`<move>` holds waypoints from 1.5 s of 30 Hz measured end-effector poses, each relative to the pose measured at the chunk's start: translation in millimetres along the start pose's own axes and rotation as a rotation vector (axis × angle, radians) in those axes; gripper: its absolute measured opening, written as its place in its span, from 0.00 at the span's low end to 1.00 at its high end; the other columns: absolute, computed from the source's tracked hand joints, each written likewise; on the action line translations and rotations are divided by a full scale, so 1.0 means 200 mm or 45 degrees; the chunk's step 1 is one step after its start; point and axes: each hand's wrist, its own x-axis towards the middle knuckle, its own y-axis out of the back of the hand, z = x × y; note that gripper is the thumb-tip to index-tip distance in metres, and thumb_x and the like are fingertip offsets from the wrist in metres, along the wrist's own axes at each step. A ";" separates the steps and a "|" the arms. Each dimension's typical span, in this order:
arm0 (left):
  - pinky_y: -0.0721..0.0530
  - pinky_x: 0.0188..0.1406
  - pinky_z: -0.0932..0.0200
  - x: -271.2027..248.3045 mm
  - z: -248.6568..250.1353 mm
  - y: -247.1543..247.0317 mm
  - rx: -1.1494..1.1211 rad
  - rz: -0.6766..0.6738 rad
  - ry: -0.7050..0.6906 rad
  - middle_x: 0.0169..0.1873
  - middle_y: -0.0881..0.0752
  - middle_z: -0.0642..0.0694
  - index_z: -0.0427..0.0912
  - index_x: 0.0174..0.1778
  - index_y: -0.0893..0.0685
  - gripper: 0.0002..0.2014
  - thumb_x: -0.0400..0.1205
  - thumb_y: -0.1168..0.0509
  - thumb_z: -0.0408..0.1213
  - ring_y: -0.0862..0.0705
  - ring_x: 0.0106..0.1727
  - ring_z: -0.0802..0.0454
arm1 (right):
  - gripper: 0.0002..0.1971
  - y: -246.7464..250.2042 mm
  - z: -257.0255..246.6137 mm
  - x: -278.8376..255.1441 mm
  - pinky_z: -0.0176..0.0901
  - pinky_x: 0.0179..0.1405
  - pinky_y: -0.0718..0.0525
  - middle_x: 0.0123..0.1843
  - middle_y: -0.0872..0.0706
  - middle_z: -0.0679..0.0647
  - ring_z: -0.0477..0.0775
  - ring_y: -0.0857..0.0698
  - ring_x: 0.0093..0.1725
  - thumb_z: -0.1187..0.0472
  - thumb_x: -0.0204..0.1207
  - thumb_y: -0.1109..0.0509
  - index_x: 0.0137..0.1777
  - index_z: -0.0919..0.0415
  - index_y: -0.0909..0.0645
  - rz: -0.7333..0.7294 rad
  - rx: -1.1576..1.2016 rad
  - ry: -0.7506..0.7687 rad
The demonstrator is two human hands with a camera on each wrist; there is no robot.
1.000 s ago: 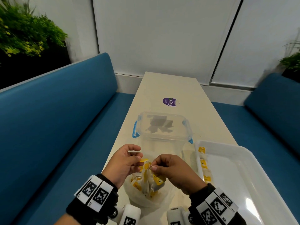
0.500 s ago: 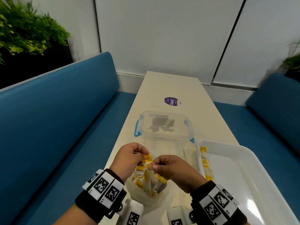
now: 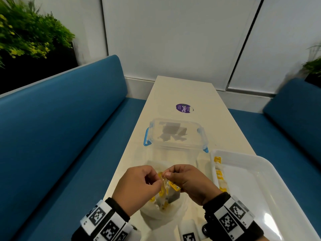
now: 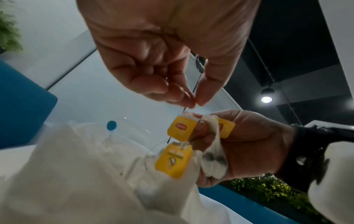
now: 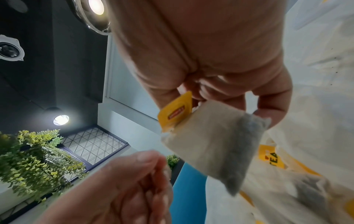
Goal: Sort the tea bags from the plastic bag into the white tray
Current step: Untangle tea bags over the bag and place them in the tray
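Over the crumpled white plastic bag, my right hand grips a tangled bunch of tea bags with yellow tags, which hangs down to the bag's mouth. In the right wrist view one pale tea bag dangles from those fingers. My left hand is right beside it. Its thumb and fingertips pinch together at the top of the bunch, on a string too thin to make out. The white tray lies to the right, with several tea bags along its left wall.
A clear lidded container with blue clips stands just beyond the hands on the narrow cream table. Blue benches flank the table on both sides. A purple sticker lies further back.
Both hands have stayed together over the bag. My left fingers have moved off a yellow tag and closed in next to the right thumb, and the bunch hangs a little higher.
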 end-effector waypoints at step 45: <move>0.29 0.39 0.78 0.01 -0.03 -0.03 0.098 0.067 -0.098 0.43 0.22 0.58 0.52 0.33 0.14 0.05 0.70 0.24 0.42 0.24 0.44 0.67 | 0.10 -0.04 -0.02 -0.07 0.28 0.23 0.28 0.31 0.17 0.50 0.38 0.23 0.24 0.68 0.79 0.36 0.37 0.59 0.17 0.018 -0.040 0.039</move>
